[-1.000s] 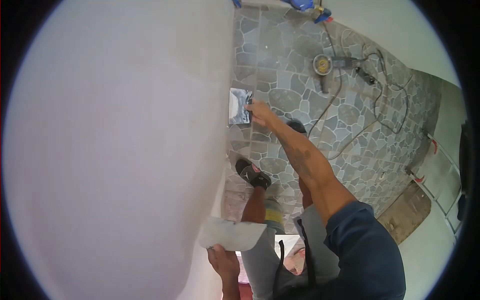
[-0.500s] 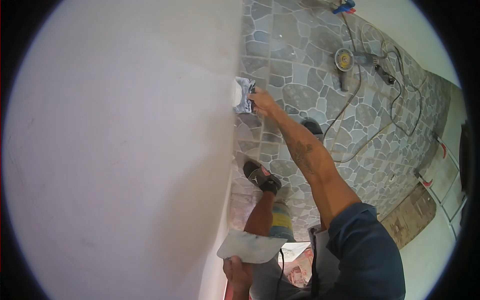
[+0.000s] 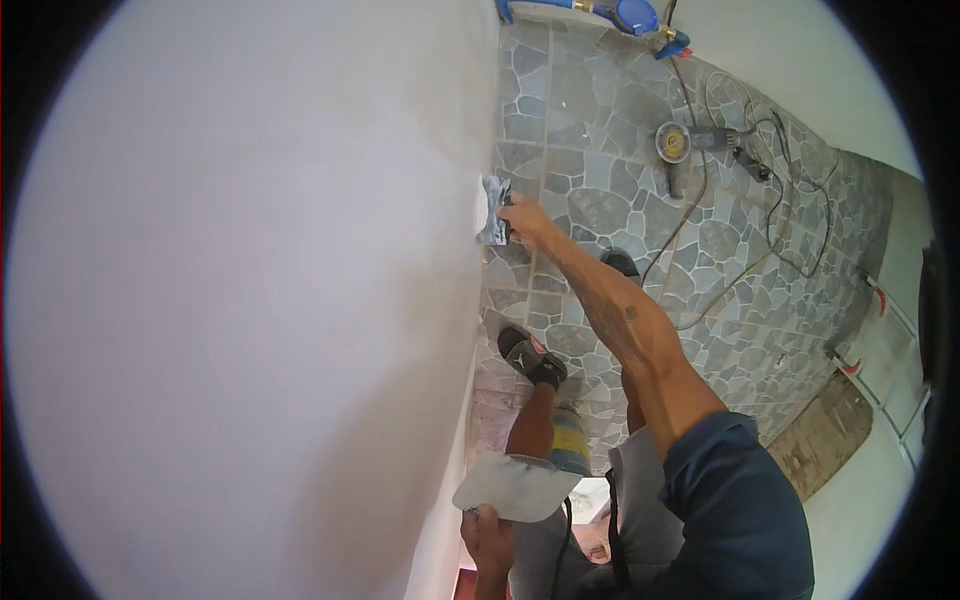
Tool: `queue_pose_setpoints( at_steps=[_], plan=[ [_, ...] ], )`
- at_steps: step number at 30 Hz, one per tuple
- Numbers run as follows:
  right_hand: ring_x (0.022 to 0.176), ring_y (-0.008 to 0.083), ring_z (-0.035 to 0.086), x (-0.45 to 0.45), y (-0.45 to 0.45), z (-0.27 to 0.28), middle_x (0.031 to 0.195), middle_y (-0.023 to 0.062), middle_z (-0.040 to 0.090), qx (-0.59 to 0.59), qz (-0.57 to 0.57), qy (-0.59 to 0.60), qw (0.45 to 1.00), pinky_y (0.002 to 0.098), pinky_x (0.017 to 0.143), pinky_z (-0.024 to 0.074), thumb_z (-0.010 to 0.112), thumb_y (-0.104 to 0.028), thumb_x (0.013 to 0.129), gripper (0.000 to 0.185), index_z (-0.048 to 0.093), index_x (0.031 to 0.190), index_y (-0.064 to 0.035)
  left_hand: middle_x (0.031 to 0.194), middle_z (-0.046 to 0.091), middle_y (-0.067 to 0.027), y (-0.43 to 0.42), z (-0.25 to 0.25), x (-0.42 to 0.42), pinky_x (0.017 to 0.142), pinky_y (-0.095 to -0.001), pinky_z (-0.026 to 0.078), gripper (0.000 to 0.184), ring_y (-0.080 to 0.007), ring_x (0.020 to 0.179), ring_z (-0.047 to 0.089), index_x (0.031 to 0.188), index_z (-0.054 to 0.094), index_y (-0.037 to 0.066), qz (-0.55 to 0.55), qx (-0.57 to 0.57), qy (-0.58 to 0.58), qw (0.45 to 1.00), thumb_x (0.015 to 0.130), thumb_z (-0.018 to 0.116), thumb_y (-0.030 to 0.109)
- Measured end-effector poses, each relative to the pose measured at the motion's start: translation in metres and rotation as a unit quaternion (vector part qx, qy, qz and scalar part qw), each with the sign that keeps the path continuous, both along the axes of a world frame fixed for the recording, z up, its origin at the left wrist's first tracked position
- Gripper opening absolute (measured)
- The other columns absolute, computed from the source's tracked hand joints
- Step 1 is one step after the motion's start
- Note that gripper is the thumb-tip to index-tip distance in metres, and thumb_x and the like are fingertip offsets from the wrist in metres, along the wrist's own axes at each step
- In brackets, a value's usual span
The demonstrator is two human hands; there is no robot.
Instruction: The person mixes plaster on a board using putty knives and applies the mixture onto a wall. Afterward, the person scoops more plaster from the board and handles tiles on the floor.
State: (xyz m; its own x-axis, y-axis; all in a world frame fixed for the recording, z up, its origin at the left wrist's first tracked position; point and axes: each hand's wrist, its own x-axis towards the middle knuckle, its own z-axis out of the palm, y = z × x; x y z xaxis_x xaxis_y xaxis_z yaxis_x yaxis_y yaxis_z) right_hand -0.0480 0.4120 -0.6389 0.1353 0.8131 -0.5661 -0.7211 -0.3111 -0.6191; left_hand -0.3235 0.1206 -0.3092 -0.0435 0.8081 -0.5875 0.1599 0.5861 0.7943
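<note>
Stretched out to the wall, my right hand grips a putty knife by its handle. White putty shows on the blade, and its far edge is at the wall surface; I cannot tell how firmly it presses. Low in view, near my legs, my left hand is closed on the edge of a flat, pale putty spreader. Its broad face is smeared whitish. Just behind the spreader stands a bucket with a yellow band, partly hidden by my leg.
An angle grinder lies on the stone-patterned floor, with loose cables around it. A blue tool or hose fitting is at the top. A ladder and a worn board are at the right.
My view has tilted, bringing more of the blue thing at the top into sight. The putty knife stays at the wall, now slightly lower in view; the spreader remains in my left hand.
</note>
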Motion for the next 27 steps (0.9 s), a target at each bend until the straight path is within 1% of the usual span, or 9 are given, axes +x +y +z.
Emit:
queue_pose_setpoints(
  at_steps=[4,7,9,11,13,15,17,19,27],
  plan=[
    [0.081,0.0125,0.06,0.002,-0.008,0.032,0.093,0.0001,0.062,0.031,0.009,0.0,0.999,0.0327,0.066,0.0517,0.057,-0.008,0.088,0.026,0.059,0.114,-0.0085,0.118,0.056,-0.0113,0.005,0.025,0.004,0.091,-0.0344,0.046,0.035,-0.0203,0.106,0.056,0.13,0.043,-0.002,-0.081,0.003,0.068,0.994,0.101,0.041,0.016],
    [0.085,0.0131,0.061,0.005,-0.021,0.079,0.095,0.001,0.062,0.047,0.005,0.025,0.999,0.0347,0.07,0.0536,0.056,-0.007,0.088,0.027,0.059,0.115,-0.007,0.114,0.057,-0.0114,0.004,0.052,0.017,0.088,-0.0321,0.045,0.032,-0.0189,0.102,0.056,0.125,0.046,-0.004,-0.071,-0.007,0.067,0.995,0.101,0.04,0.016],
    [0.086,0.0133,0.061,0.01,-0.024,0.112,0.095,0.0016,0.062,0.039,0.005,0.021,0.999,0.0349,0.07,0.0545,0.056,-0.006,0.088,0.027,0.059,0.115,-0.006,0.113,0.057,-0.0116,0.009,0.059,0.008,0.088,-0.032,0.045,0.031,-0.0194,0.102,0.056,0.124,0.048,-0.004,-0.239,0.076,0.209,0.945,0.101,0.04,0.016],
    [0.086,0.0135,0.062,0.014,-0.028,0.145,0.096,0.0022,0.062,0.036,0.004,0.017,0.999,0.0351,0.071,0.0551,0.056,-0.006,0.088,0.027,0.059,0.115,-0.0052,0.113,0.057,-0.0119,0.006,0.069,0.003,0.088,-0.0322,0.045,0.03,-0.0201,0.101,0.056,0.122,0.049,-0.004,-0.251,0.08,0.211,0.941,0.101,0.039,0.016],
    [0.086,0.0136,0.062,0.014,-0.032,0.176,0.097,0.0029,0.062,0.04,0.003,0.015,0.999,0.0355,0.072,0.0555,0.055,-0.006,0.088,0.027,0.059,0.114,-0.0047,0.114,0.057,-0.0124,0.011,0.092,0.021,0.088,-0.0329,0.046,0.03,-0.0209,0.102,0.056,0.121,0.05,-0.005,-0.109,0.003,0.075,0.991,0.102,0.039,0.015],
    [0.086,0.0139,0.062,0.019,-0.031,0.207,0.096,0.0034,0.062,0.057,-0.01,0.016,0.998,0.0356,0.072,0.0558,0.055,-0.006,0.088,0.027,0.059,0.114,-0.004,0.116,0.057,-0.0121,0.019,0.1,0.019,0.088,-0.0324,0.048,0.032,-0.0196,0.104,0.057,0.124,0.048,-0.005,-0.249,0.092,0.196,0.944,0.101,0.042,0.017],
    [0.083,0.0148,0.063,0.02,-0.035,0.242,0.094,0.0048,0.062,0.064,-0.024,0.014,0.998,0.036,0.07,0.0569,0.056,-0.005,0.087,0.026,0.059,0.113,-0.0016,0.119,0.056,-0.0119,0.019,0.108,0.016,0.088,-0.0319,0.048,0.035,-0.0186,0.106,0.057,0.127,0.047,-0.005,-0.217,0.083,0.151,0.961,0.102,0.044,0.019],
    [0.076,0.0161,0.064,0.027,-0.036,0.281,0.09,0.007,0.061,0.063,-0.043,0.009,0.997,0.0366,0.066,0.0591,0.056,-0.003,0.085,0.026,0.058,0.11,0.0026,0.122,0.054,-0.0118,0.026,0.117,0.03,0.089,-0.0315,0.048,0.037,-0.0178,0.108,0.056,0.131,0.045,-0.004,-0.005,-0.025,-0.063,0.998,0.102,0.043,0.02],
    [0.077,0.0173,0.065,0.04,-0.057,0.414,0.09,0.0074,0.061,0.059,-0.025,-0.037,0.997,0.0366,0.063,0.0598,0.055,-0.003,0.085,0.022,0.059,0.106,0.0024,0.124,0.054,-0.0119,0.037,0.148,0.032,0.093,-0.0322,0.047,0.039,-0.0185,0.111,0.056,0.133,0.044,-0.004,-0.057,-0.011,-0.091,0.994,0.104,0.041,0.021]
  ],
)
